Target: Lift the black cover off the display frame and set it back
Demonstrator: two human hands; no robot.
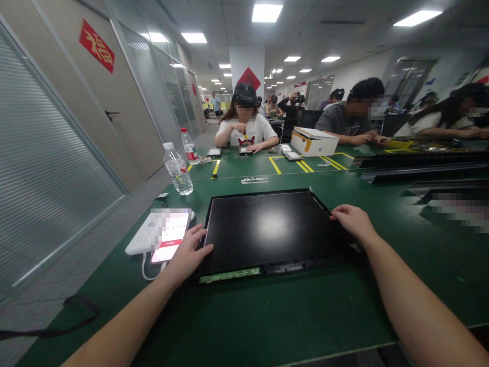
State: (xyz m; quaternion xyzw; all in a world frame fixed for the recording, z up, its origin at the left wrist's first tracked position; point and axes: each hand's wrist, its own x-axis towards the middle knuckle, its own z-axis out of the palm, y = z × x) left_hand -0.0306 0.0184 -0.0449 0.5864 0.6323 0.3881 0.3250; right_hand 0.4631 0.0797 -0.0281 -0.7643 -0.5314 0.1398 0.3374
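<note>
A black LCD screen panel [237,229] in a thin black frame lies face up on the green table, with a ceiling light mirrored in it. A green circuit board strip [229,276] shows along its near left edge. My left hand [191,250] rests at the panel's left side, fingers apart, thumb tip over the screen's border and the other fingertips at the rim. At the right side, my right hand [351,219] pinches the frame's edge between thumb and bent fingers. Part of the right fingers is hidden from view.
Left of the panel lie a lit phone [171,237] and a white device [141,234] with a cable. Two water bottles, a near one [178,171] and a far one [189,147], stand behind. Black metal strips [412,171] lie right. A white box [315,142] and co-workers are across the table.
</note>
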